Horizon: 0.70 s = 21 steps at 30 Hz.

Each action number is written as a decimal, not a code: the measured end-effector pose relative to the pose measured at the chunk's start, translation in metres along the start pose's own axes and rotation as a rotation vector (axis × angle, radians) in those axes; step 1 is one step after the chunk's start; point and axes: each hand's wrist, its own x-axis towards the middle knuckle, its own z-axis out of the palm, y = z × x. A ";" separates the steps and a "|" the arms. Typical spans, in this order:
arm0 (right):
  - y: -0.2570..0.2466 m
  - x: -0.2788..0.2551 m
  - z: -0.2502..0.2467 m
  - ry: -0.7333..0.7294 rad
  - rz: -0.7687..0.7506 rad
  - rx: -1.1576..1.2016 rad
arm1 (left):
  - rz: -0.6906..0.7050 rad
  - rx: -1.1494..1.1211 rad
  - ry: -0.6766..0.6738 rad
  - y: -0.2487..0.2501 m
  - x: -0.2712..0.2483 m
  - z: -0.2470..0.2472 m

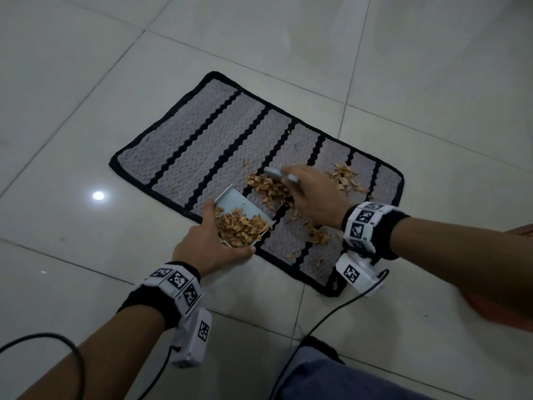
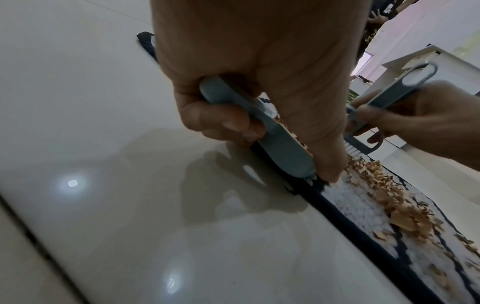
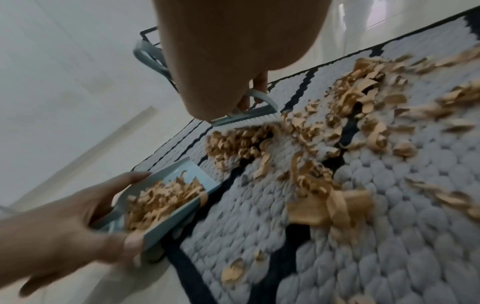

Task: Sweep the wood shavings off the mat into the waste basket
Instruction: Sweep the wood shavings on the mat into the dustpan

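A grey woven mat (image 1: 202,134) with black stripes lies on the tiled floor. Tan wood shavings (image 1: 268,187) are strewn over its near right half (image 3: 363,107). My left hand (image 1: 207,243) grips a small light-blue dustpan (image 1: 242,206) at the mat's near edge, and the pan (image 3: 192,174) holds a heap of shavings. My right hand (image 1: 311,194) grips a small light-blue brush (image 1: 274,173), whose bristles (image 3: 244,123) touch the pile just beyond the pan. In the left wrist view the pan's grey handle (image 2: 259,127) sits in my curled fingers. No waste basket shows.
Glossy white floor tiles (image 1: 86,82) surround the mat. Cables (image 1: 331,313) trail from both wrist cameras across the floor near my knee (image 1: 331,376). An orange-red object (image 1: 513,307) sits at the right edge. Another person (image 2: 381,18) and white furniture (image 2: 441,59) stand far off.
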 end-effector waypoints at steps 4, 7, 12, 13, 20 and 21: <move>0.009 0.034 -0.021 0.137 0.037 0.098 | -0.010 -0.005 -0.003 0.000 -0.001 -0.001; 0.026 0.064 -0.024 0.190 0.093 0.110 | -0.015 -0.005 0.013 0.001 -0.003 0.000; 0.014 0.095 -0.016 0.037 0.019 0.149 | -0.021 -0.058 0.028 0.004 -0.008 0.002; 0.006 0.098 -0.013 -0.035 -0.018 0.149 | -0.019 -0.062 0.033 0.005 -0.009 0.002; 0.006 0.082 -0.024 -0.356 -0.089 0.069 | -0.040 -0.040 0.029 0.006 -0.009 0.004; 0.010 0.075 -0.030 -0.367 -0.095 0.075 | -0.040 -0.036 0.027 0.005 -0.008 0.004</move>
